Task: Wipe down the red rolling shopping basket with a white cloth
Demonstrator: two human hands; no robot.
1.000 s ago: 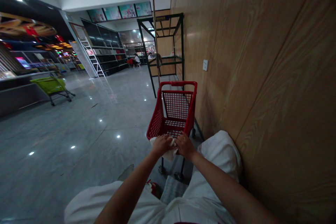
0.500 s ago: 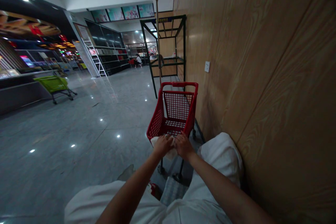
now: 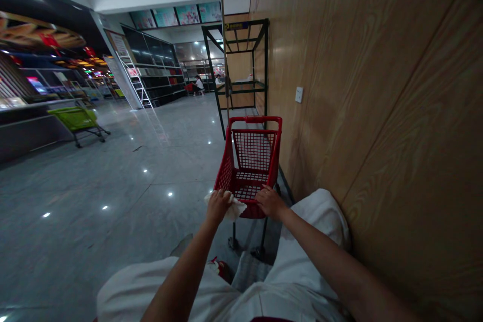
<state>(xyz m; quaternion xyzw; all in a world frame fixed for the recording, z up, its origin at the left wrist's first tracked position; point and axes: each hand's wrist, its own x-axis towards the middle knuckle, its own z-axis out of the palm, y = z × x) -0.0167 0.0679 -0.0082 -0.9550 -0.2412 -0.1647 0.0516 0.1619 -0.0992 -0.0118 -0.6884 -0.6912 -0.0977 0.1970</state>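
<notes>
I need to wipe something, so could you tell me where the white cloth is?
Under the left hand, pressed on the near-left rim of the red cart, lies the cloth.

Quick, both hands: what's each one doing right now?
Left hand: closed on a white cloth at the red cart rim.
Right hand: resting on the cart's near rim; grip cannot be told.

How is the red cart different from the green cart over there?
The red cart is close, right by the wooden wall; the green cart stands far off across the shiny floor. The left hand presses a white cloth on the red cart's rim and the right hand holds that rim; nobody touches the green cart. Both roll on wheels.
</notes>
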